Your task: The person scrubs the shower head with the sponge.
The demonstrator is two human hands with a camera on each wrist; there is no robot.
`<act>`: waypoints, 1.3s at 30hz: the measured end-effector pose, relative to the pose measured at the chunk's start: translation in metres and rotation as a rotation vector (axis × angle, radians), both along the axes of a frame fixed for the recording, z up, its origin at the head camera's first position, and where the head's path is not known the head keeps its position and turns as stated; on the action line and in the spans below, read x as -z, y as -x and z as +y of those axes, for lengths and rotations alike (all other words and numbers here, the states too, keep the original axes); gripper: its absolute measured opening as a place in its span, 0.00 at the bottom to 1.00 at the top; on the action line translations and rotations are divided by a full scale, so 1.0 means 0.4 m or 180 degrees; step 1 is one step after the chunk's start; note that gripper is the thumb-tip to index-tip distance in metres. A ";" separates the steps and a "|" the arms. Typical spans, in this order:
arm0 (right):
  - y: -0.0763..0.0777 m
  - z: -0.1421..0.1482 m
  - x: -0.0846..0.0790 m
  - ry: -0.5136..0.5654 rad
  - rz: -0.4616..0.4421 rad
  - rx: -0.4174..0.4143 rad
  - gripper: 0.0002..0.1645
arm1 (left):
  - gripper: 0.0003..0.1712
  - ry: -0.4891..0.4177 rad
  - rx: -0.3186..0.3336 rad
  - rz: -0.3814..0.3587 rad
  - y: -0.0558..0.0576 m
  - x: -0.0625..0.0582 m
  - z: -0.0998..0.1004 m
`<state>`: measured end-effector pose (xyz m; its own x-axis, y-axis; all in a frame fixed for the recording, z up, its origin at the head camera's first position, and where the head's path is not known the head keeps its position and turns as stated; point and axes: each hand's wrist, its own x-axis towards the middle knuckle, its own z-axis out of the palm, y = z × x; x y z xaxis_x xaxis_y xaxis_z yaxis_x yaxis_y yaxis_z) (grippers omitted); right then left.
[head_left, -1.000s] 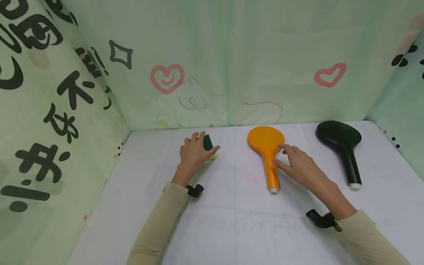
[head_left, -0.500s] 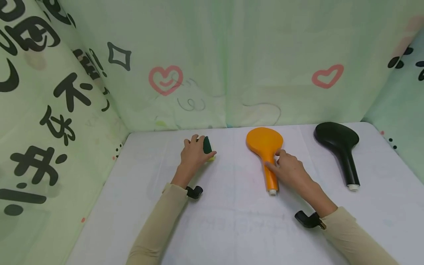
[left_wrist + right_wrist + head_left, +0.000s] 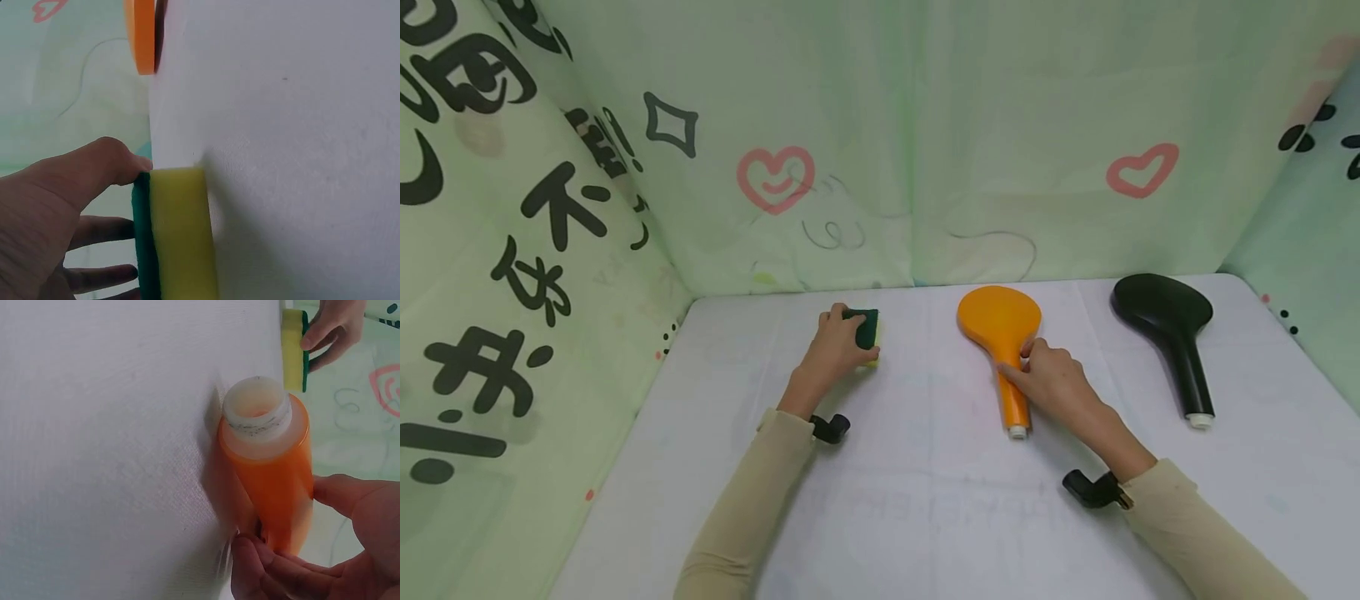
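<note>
A green-and-yellow sponge (image 3: 868,328) is pinched by my left hand (image 3: 832,343) at the left of the white table. The left wrist view shows the thumb on one end of the sponge (image 3: 182,234), its yellow foam facing the table. An orange shower head (image 3: 998,313) lies near the middle, round face away from me. My right hand (image 3: 1054,377) grips its handle from the right side. In the right wrist view the handle (image 3: 278,500) sits between thumb and fingers, its white threaded end open toward the camera.
A black shower head (image 3: 1163,308) lies on the table (image 3: 940,517) to the right of the right hand. Behind the table hangs a pale green curtain (image 3: 865,100) with drawn hearts. Another curtain (image 3: 490,283) with large dark characters borders the left side.
The right hand has come left and closed on the orange handle. My left hand has shifted slightly left, and the sponge has turned, showing more of its green side.
</note>
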<state>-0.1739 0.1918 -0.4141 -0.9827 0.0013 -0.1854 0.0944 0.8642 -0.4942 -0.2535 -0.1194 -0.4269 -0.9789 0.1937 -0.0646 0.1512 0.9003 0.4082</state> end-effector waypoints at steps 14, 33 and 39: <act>0.010 -0.012 -0.008 -0.0143 -0.0210 0.0011 0.37 | 0.38 -0.0068 0.0090 -0.0299 0.022 -0.013 -0.036; 0.006 0.040 0.003 -0.0225 -0.0240 -0.0027 0.31 | 0.36 0.0100 0.0595 -0.0124 0.055 0.012 -0.075; 0.006 0.067 0.003 -0.0243 0.0074 -0.0159 0.30 | 0.35 0.0026 0.0817 0.0138 0.047 -0.003 -0.088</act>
<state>-0.1763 0.2186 -0.4152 -0.9859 -0.0346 -0.1638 0.0395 0.9028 -0.4283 -0.2721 -0.1545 -0.4257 -0.8997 0.4357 -0.0263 0.3922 0.8335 0.3892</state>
